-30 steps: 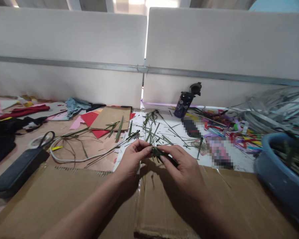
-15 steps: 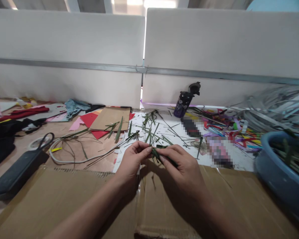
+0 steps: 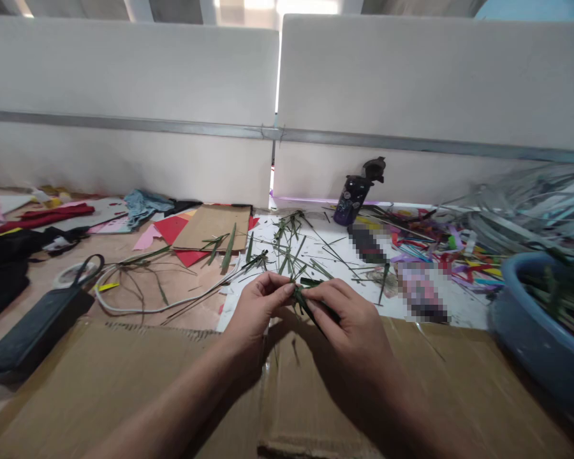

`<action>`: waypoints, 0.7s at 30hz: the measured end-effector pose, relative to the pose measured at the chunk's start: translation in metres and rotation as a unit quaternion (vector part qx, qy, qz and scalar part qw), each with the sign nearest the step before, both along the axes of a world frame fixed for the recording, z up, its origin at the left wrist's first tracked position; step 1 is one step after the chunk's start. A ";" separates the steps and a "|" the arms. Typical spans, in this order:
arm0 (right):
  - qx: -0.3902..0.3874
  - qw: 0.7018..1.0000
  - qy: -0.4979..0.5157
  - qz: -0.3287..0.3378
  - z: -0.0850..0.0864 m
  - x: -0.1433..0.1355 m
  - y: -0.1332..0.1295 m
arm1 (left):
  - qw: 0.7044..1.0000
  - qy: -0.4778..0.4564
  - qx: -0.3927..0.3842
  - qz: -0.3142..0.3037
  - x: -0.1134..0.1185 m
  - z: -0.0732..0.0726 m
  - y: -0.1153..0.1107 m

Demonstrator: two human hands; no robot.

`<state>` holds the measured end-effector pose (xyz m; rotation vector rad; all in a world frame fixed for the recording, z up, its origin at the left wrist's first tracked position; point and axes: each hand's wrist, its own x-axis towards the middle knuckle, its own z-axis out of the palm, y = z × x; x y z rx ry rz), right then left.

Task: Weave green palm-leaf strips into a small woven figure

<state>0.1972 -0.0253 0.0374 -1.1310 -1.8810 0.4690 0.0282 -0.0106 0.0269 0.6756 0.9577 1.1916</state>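
Both hands meet at the centre over a cardboard sheet (image 3: 138,389), pinching one small bundle of green leaf strips (image 3: 300,298). My left hand (image 3: 261,306) is closed, thumb and forefinger gripping the strips' left end. From the other side my right hand (image 3: 344,312) presses the same strips between thumb and fingers; part of them is hidden under its fingers. Just beyond the hands, cut leaf pieces (image 3: 291,258) lie scattered over white paper (image 3: 332,245). More leaf strips fill a blue basin (image 3: 519,306) at the right.
A dark bottle with its lid up (image 3: 351,201) stands by the white panel (image 3: 411,83) at the back. Coloured strips (image 3: 440,245) and clear plastic bands (image 3: 526,204) crowd the right. On the left are a black power strip (image 3: 33,325), a white cable (image 3: 157,310) and cloths (image 3: 146,203).
Both hands stay in nearly the same place. The leaf strips between the fingertips have shifted slightly, and a little more of them shows near the right fingers.
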 end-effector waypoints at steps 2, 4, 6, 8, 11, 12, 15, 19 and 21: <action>0.006 1.000 -0.005 -0.003 -0.001 0.000 0.000 | 1.000 -0.002 -0.009 -0.004 0.001 0.003 -0.002; 0.010 1.000 -0.010 -0.008 -0.002 0.000 0.000 | 1.000 -0.001 -0.004 -0.003 0.001 0.005 -0.003; 0.014 1.000 -0.014 -0.012 -0.004 0.000 0.000 | 1.000 0.003 0.008 0.006 0.002 0.006 -0.004; 0.021 1.000 -0.014 -0.018 -0.005 0.000 0.001 | 1.000 0.006 0.017 0.015 0.003 0.005 -0.004; 0.030 0.999 -0.015 -0.022 -0.005 -0.001 0.001 | 1.000 0.008 0.019 0.014 0.003 0.004 -0.003; 0.031 0.999 -0.016 -0.022 -0.005 -0.001 0.001 | 1.000 0.009 0.018 0.014 0.003 0.003 -0.003; 0.029 0.999 -0.016 -0.029 -0.004 -0.002 0.000 | 1.000 0.012 0.014 0.012 0.002 0.003 -0.002; 0.033 0.999 -0.012 -0.028 -0.007 -0.003 0.000 | 1.000 0.009 0.004 0.010 0.002 0.001 -0.002; 0.037 0.999 -0.007 -0.026 -0.009 -0.004 0.000 | 1.000 0.001 -0.002 0.006 0.002 0.000 -0.002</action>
